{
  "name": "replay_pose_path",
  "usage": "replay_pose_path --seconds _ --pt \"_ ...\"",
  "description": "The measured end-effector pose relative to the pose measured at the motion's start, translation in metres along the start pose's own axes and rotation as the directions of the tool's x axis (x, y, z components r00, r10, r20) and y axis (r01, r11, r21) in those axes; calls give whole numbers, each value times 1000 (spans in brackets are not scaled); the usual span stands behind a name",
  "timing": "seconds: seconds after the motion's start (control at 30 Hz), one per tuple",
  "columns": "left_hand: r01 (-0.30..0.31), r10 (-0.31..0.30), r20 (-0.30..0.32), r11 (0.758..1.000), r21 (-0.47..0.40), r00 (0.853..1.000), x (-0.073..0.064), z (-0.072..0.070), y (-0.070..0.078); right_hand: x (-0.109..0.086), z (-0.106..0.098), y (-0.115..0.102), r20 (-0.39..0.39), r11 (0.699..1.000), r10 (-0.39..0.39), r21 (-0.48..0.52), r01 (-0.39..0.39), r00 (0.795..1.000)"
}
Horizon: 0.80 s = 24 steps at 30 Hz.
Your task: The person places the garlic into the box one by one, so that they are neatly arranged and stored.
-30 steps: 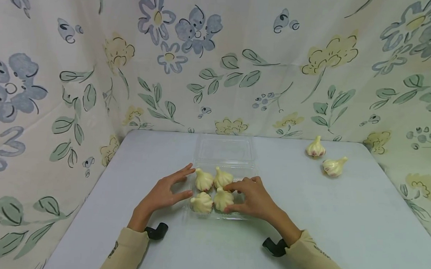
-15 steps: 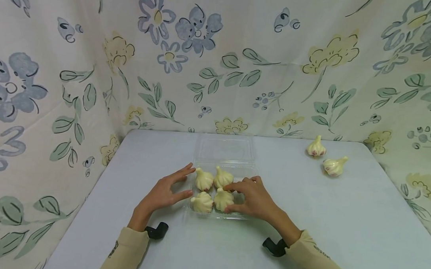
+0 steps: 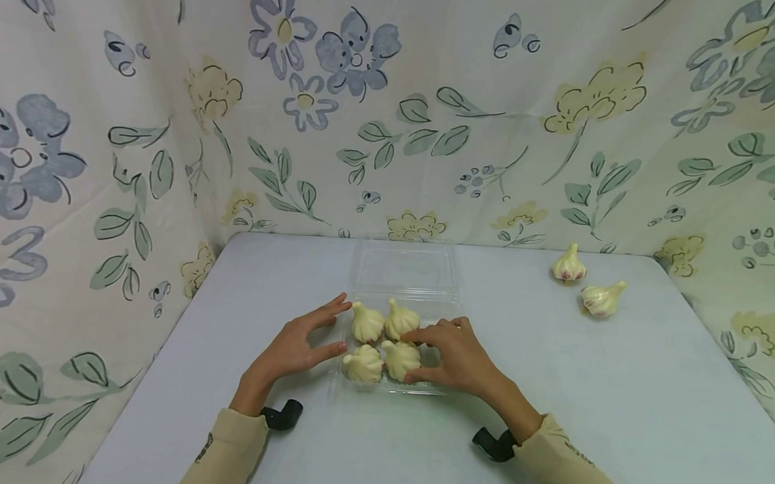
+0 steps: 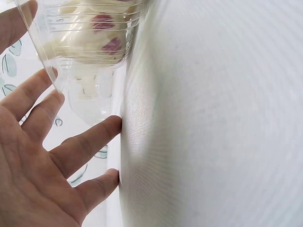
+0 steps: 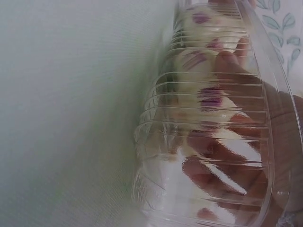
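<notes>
A clear plastic clamshell container (image 3: 443, 308) lies with its lid folded back on the table. Several garlic bulbs sit in it in two rows, including the back left one (image 3: 367, 324), the back right one (image 3: 401, 319) and the front left one (image 3: 363, 364). My right hand (image 3: 457, 355) reaches in and pinches the front right garlic bulb (image 3: 401, 361) between thumb and fingers. Through the ribbed wall (image 5: 213, 123), the right wrist view shows those fingers and purple-streaked bulbs. My left hand (image 3: 301, 342) is spread at the container's left side, fingertips at the rim and near the tabletop.
Two more garlic bulbs lie at the table's back right, one upright (image 3: 569, 265) and one on its side (image 3: 602, 300). The white table (image 3: 284, 267) meets a floral curtain (image 3: 391, 128) behind it. Black wrist mounts (image 3: 282, 416) stick out inward from both sleeves.
The bulb in my right hand has turned slightly, its stem swinging to the left. The left hand has stayed in place, and so have the other bulbs.
</notes>
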<state>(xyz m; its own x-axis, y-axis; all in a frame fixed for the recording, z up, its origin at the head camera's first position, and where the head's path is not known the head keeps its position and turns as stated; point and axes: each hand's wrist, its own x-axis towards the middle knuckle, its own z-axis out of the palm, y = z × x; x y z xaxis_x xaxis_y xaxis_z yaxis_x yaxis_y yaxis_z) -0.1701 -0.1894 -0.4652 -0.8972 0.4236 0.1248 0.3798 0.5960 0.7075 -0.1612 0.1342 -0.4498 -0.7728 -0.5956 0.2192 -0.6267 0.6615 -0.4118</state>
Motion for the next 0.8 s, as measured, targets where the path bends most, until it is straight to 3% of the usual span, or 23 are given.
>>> replay_pose_path --seconds 0.8 --pt "2 -2 4 1000 -14 1000 0 1 -1 -1 -1 1 -21 999 8 38 -8 1000"
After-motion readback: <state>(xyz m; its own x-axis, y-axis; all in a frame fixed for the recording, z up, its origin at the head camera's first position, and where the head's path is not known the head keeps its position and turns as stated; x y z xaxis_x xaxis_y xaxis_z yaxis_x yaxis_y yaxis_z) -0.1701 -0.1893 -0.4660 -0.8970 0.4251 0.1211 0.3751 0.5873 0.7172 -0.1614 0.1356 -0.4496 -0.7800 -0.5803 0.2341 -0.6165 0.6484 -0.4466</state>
